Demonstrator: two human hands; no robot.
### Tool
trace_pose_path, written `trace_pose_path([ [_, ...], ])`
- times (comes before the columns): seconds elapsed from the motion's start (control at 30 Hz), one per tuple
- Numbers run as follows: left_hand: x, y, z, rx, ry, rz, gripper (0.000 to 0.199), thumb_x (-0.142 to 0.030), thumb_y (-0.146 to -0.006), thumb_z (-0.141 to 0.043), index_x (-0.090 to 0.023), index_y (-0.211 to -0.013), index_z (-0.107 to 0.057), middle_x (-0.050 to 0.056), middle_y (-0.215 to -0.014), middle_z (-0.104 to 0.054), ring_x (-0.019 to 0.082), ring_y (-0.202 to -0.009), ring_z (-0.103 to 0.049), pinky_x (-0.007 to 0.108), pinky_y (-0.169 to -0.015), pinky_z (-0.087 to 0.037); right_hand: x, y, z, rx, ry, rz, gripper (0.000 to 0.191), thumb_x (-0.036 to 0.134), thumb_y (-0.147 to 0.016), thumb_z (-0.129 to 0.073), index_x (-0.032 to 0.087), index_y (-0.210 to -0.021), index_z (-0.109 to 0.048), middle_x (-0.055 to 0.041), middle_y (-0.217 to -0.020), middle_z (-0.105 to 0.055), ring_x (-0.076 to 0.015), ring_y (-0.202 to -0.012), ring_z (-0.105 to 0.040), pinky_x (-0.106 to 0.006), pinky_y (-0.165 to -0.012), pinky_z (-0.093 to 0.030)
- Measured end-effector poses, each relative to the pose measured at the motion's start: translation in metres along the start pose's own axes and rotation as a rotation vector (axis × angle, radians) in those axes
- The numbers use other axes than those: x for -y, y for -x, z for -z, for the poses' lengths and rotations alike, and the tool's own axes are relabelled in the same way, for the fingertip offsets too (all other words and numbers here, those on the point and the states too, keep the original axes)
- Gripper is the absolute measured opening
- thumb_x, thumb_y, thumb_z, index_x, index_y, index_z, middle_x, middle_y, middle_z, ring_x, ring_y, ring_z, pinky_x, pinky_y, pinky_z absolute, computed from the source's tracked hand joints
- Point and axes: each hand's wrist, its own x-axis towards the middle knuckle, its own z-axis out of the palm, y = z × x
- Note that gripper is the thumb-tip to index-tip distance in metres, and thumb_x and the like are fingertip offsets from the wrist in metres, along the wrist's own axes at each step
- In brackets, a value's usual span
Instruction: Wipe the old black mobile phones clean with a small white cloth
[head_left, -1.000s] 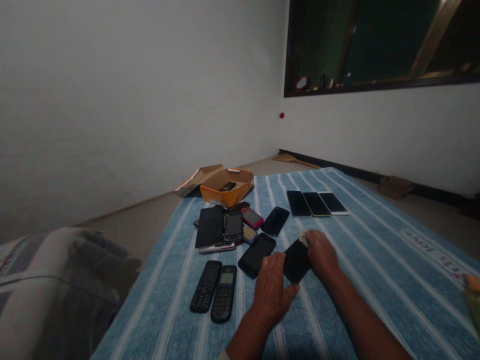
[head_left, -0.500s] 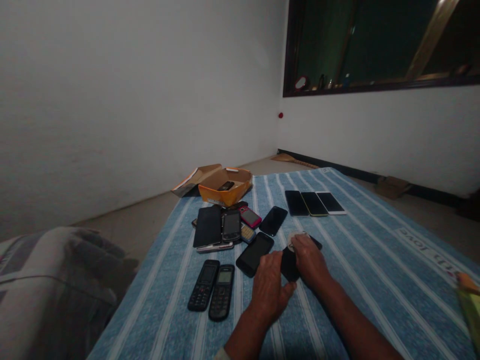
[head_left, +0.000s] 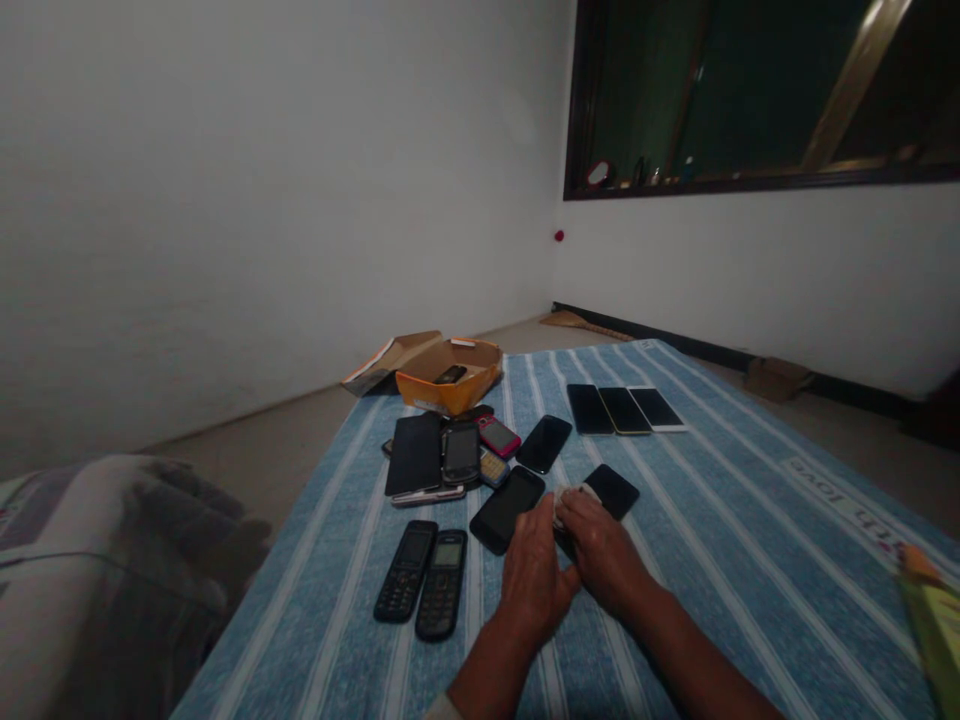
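A black smartphone [head_left: 613,490] lies flat on the striped blue cover, its lower part hidden beneath my hands. My right hand [head_left: 600,550] is closed over a crumpled pale cloth [head_left: 564,506], pressed against the phone's face. At the phone's left edge, my left hand [head_left: 534,565] steadies it, fingers forward and thumb at the near end. Just left of that hand lies another dark smartphone [head_left: 507,510]. Beyond it rests a further black phone [head_left: 544,444], tilted to the right.
Two keypad phones [head_left: 441,585] lie side by side at near left. Behind them is a pile of phones with a black one [head_left: 414,455] on top. An open orange box [head_left: 442,392] holds a small phone. Three smartphones [head_left: 624,410] form a row at far right.
My right hand and the cloth have slid left and toward me across the phone, uncovering its far right part. My left hand stays almost in place.
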Motion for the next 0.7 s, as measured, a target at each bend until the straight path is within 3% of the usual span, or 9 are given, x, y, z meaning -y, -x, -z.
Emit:
trace_pose_path([
  [0.3, 0.001, 0.001, -0.001, -0.044, -0.036, -0.048, 0.068, -0.025, -0.073, -0.064, -0.013, -0.135, -0.039, 0.018, -0.132, -0.055, 0.034, -0.122, -0.051, 0.055, -0.104, -0.040, 0.002, 0.021, 0.007, 0.032, -0.079, 0.031, 0.044, 0.003, -0.084, -0.043, 0.016, -0.120, -0.065, -0.0141, -0.123, -0.064, -0.0235, -0.121, -0.055, -0.043, -0.105, -0.044],
  [0.47, -0.012, -0.002, 0.011, 0.051, -0.003, 0.006, 0.053, -0.022, -0.072, -0.065, -0.016, -0.122, -0.049, 0.012, -0.118, -0.061, 0.031, -0.112, -0.053, 0.049, -0.095, -0.045, 0.000, 0.033, 0.012, 0.044, -0.054, -0.029, 0.048, 0.001, -0.080, -0.043, 0.016, -0.118, -0.067, -0.0132, -0.125, -0.064, -0.0235, -0.122, -0.055, -0.042, -0.106, -0.044],
  [0.7, -0.024, -0.002, 0.023, 0.070, 0.020, -0.001, 0.044, -0.015, -0.069, -0.065, -0.021, -0.112, -0.053, 0.005, -0.110, -0.061, 0.026, -0.104, -0.053, 0.043, -0.091, -0.044, -0.024, 0.034, 0.019, -0.010, 0.053, -0.137, 0.045, 0.004, -0.083, -0.040, 0.018, -0.114, -0.069, -0.0125, -0.126, -0.063, -0.0239, -0.123, -0.055, -0.043, -0.105, -0.045],
])
